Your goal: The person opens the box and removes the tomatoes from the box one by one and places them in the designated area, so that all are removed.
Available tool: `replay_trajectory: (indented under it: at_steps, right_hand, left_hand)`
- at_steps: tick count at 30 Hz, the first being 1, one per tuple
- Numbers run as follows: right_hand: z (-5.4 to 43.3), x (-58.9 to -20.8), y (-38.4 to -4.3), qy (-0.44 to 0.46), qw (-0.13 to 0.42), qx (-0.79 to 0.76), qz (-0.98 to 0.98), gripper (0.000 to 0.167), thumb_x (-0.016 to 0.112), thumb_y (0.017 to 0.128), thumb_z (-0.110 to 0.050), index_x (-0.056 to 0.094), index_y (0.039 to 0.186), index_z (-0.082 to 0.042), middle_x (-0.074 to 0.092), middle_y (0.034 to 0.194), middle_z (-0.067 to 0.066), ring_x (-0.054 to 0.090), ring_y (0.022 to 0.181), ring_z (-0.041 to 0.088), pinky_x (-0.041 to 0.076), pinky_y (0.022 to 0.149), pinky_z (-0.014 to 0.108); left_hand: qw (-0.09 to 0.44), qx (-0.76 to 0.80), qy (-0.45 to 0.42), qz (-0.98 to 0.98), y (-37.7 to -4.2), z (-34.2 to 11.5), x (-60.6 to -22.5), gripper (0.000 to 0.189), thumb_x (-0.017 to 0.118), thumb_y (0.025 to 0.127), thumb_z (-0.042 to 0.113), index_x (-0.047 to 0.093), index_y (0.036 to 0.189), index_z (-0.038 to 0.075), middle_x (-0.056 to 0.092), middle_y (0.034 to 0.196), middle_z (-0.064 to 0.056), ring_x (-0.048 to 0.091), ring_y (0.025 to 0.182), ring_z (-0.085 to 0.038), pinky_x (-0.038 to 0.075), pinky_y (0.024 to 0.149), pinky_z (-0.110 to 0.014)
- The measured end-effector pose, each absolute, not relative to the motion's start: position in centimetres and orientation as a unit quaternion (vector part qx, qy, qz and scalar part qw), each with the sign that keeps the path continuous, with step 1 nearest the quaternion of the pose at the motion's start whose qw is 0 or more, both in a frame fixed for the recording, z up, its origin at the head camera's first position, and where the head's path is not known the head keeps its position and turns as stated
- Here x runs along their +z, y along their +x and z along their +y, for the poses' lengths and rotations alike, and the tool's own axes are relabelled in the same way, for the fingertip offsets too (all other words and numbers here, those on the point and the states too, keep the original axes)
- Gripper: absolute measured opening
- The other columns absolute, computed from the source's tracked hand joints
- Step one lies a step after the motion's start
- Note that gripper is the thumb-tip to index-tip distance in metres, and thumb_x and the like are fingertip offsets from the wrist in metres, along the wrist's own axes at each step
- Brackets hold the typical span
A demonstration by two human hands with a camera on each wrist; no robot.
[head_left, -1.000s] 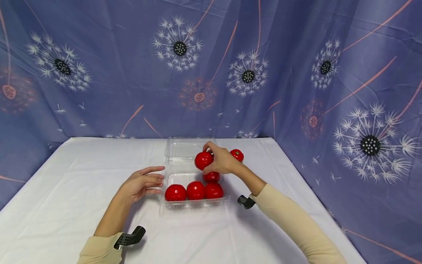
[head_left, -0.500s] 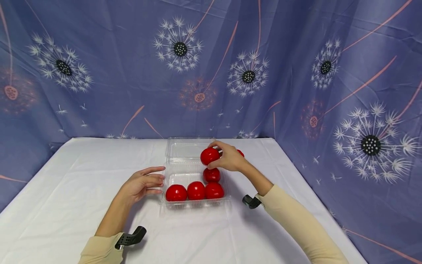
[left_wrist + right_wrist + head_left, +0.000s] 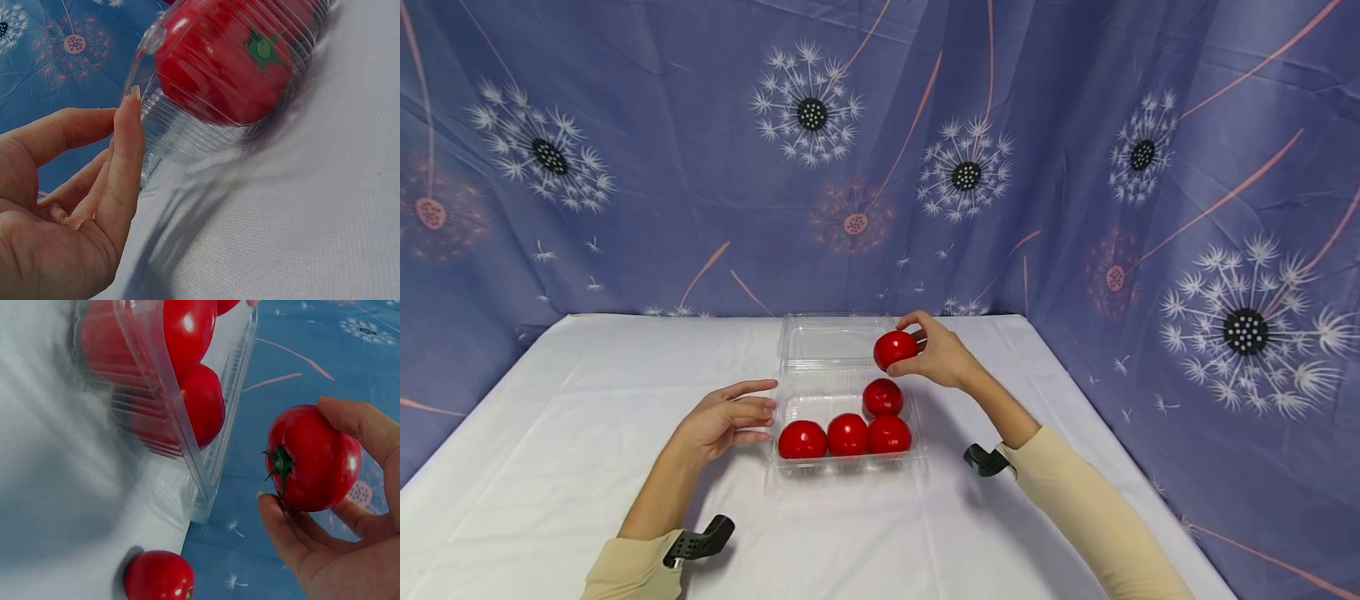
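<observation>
A clear plastic clamshell box [image 3: 820, 407] lies with its lid [image 3: 827, 342] folded back. Inside, three red tomatoes [image 3: 847, 434] line the front, and one more tomato [image 3: 882, 397] sits behind them at the right. My right hand [image 3: 942, 357] pinches another tomato [image 3: 895, 350] between thumb and fingers, raised by the box's back right. In the right wrist view, that held tomato shows its green calyx [image 3: 280, 464]. My left hand [image 3: 721, 421] has extended fingers with tips right at the box's left wall, as the left wrist view shows.
One loose tomato [image 3: 159, 575] rests on the white cloth to the right of the box, seen in the right wrist view; my right hand hides it in the head view. A blue dandelion-print curtain [image 3: 700, 167] stands behind the table [image 3: 602, 400] and along its right side.
My right hand has moved right and slightly back with the tomato, off the one behind the front row. It now covers the loose tomato. My left hand stays in place.
</observation>
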State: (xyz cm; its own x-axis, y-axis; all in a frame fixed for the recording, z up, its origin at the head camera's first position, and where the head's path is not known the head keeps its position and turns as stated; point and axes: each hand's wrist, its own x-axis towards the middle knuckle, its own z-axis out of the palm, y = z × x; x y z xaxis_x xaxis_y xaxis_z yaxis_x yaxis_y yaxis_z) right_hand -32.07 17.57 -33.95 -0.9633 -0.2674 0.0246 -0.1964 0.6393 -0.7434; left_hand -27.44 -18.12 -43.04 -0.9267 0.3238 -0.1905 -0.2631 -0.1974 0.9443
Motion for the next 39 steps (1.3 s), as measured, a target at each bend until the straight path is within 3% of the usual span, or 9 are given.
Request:
replay_trajectory:
  at_steps: [4,9,20,27,31,39]
  right_hand:
    - [18.2,-33.9,-32.1,-0.104,0.047,-0.426,0.897,0.068,0.09,0.073,-0.027,0.048,0.126,-0.021,0.06,0.127,0.013,0.062,0.11,0.032,0.06,0.075,0.041]
    - [19.1,-33.8,-32.1,-0.095,0.033,-0.431,0.897,0.069,0.091,0.072,-0.028,0.047,0.124,-0.019,0.059,0.127,0.015,0.06,0.115,0.034,0.061,0.079,0.043]
    - [20.6,-33.9,-32.1,-0.073,0.0,-0.436,0.897,0.064,0.087,0.076,-0.03,0.054,0.13,-0.023,0.06,0.127,0.014,0.057,0.119,0.033,0.06,0.085,0.045]
    - [21.7,-34.2,-32.2,-0.054,-0.019,-0.48,0.876,0.065,0.084,0.079,-0.024,0.052,0.135,-0.016,0.054,0.132,0.018,0.055,0.118,0.036,0.059,0.091,0.051]
    - [22.1,-34.4,-32.2,-0.036,-0.026,-0.494,0.868,0.063,0.082,0.081,-0.023,0.05,0.134,-0.015,0.053,0.131,0.019,0.056,0.116,0.035,0.059,0.092,0.049]
    - [23.1,-34.5,-32.2,-0.021,-0.043,-0.5,0.865,0.062,0.08,0.083,-0.024,0.052,0.137,-0.017,0.054,0.134,0.015,0.052,0.119,0.033,0.058,0.09,0.045]
  left_hand:
    - [0.189,0.772,0.023,0.607,-27.4,-18.1,-43.0,0.054,0.064,0.092,-0.002,0.052,0.144,0.003,0.071,0.106,-0.004,0.072,0.083,-0.014,0.064,0.071,-0.033]
    - [0.191,0.771,0.023,0.607,-27.4,-18.2,-43.0,0.053,0.064,0.093,0.0,0.051,0.144,0.004,0.07,0.107,-0.003,0.072,0.083,-0.013,0.064,0.072,-0.033]
    - [0.19,0.774,0.025,0.604,-27.4,-18.2,-43.1,0.054,0.065,0.093,0.0,0.052,0.145,0.004,0.07,0.108,-0.003,0.072,0.084,-0.013,0.064,0.071,-0.032]
    - [0.191,0.775,0.026,0.602,-27.4,-18.2,-43.2,0.052,0.065,0.093,0.0,0.053,0.143,0.005,0.071,0.107,-0.003,0.072,0.083,-0.013,0.064,0.072,-0.033]
    - [0.19,0.773,0.021,0.604,-27.3,-18.2,-43.1,0.058,0.065,0.092,-0.001,0.047,0.148,0.001,0.071,0.106,-0.003,0.072,0.083,-0.013,0.064,0.071,-0.032]
    - [0.189,0.773,0.021,0.606,-27.4,-18.0,-43.1,0.052,0.064,0.092,-0.002,0.053,0.143,0.005,0.071,0.107,-0.003,0.072,0.083,-0.013,0.064,0.072,-0.032]
